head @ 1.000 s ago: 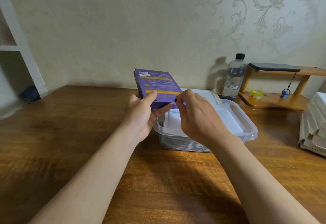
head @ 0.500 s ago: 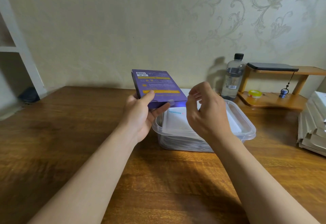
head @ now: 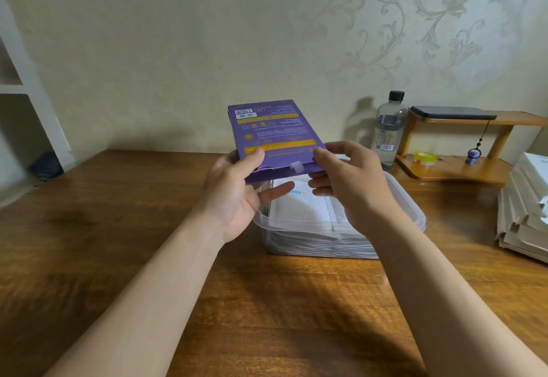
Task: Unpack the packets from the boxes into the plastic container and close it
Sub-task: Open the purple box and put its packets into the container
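left hand (head: 234, 195) and right hand (head: 353, 186) pinch the box (head: 275, 136) at its near end, thumbs on top, over the container (head: 410, 203), likely so its contents drop in.

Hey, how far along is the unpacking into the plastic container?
Done: white packets already fill much of the plastic container. In hand: left hand and right hand grip a purple box over it. Left: empty this box, then close the container, which stands open.

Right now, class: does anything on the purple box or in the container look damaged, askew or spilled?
On the purple box, the near flap gapes at its left and the clear seal sticker looks torn loose. Packets lie flat in the plastic container; nothing spilled.
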Motion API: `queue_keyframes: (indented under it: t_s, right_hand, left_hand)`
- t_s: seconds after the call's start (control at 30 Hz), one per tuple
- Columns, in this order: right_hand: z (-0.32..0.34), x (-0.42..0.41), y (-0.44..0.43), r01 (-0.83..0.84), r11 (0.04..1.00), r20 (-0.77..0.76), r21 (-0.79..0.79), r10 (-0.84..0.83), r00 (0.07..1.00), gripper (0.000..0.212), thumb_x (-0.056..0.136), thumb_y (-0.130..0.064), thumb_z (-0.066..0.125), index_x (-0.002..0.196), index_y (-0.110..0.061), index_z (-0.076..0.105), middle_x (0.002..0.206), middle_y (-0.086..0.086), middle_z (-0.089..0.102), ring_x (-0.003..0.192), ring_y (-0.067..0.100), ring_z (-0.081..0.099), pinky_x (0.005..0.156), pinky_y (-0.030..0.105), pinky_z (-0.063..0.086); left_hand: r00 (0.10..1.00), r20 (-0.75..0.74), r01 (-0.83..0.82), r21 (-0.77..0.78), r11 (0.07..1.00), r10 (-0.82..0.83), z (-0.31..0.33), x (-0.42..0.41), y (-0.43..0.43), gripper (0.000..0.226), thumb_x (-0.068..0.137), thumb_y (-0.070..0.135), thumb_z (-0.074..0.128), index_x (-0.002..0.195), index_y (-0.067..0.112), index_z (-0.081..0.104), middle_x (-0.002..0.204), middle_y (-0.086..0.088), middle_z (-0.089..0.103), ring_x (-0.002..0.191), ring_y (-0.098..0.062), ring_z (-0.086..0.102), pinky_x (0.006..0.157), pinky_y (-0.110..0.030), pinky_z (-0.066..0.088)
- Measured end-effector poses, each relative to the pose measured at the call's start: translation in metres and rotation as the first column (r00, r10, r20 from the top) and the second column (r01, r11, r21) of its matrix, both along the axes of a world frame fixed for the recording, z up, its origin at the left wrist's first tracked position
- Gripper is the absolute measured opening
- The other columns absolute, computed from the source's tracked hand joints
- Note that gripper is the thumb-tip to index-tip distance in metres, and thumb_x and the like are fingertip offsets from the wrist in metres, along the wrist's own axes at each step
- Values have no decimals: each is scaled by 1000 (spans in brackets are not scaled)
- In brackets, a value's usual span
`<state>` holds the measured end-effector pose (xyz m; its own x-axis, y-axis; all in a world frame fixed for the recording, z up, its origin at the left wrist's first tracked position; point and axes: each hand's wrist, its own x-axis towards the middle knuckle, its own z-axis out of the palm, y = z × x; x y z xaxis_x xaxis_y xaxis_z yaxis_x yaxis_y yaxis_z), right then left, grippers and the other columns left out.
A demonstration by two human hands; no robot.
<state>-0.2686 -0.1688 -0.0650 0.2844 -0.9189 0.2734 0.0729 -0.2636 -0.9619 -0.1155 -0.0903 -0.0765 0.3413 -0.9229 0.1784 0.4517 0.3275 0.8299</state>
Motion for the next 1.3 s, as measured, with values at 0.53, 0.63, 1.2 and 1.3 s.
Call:
queue_keyframes:
  t_s: [0.53,0.63,1.2,1.3]
  right_hand:
    - [5,10,19,-176,972,89,155,163,983,76,83,-26,79,144,-22,34,98,24,68,65,27,69,68,47,62]
    - [3,12,23,-182,976,76,120,174,982,61,83,-17,80,132,-22,44,97,27,69,60,26,67,61,43,61]
    - [-4,3,10,-205,975,110,90,195,975,99,80,-5,80,156,-26,20,104,20,68,86,27,71,71,40,58]
    - [-8,-1,5,-56,966,-162,-253,15,987,90,78,-26,83,151,-39,33,122,3,57,102,17,66,86,31,57]
  left_hand:
    - [991,-121,-64,-17,998,61,-4,-4,-5,32,100,5,56,131,-1,60,120,-19,72,103,-29,74,83,-35,62]
    - [994,-92,-69,-18,997,67,-5,-3,-4,32,100,4,56,132,0,59,122,-20,71,109,-32,72,87,-37,62]
    - [968,-228,-81,104,991,103,-6,3,-8,50,96,19,66,137,-8,55,130,-30,63,106,-34,64,88,-43,58]
    - [967,-252,-12,58,998,27,-6,8,-7,49,99,21,60,142,-3,52,132,-25,63,118,-38,65,90,-51,59]
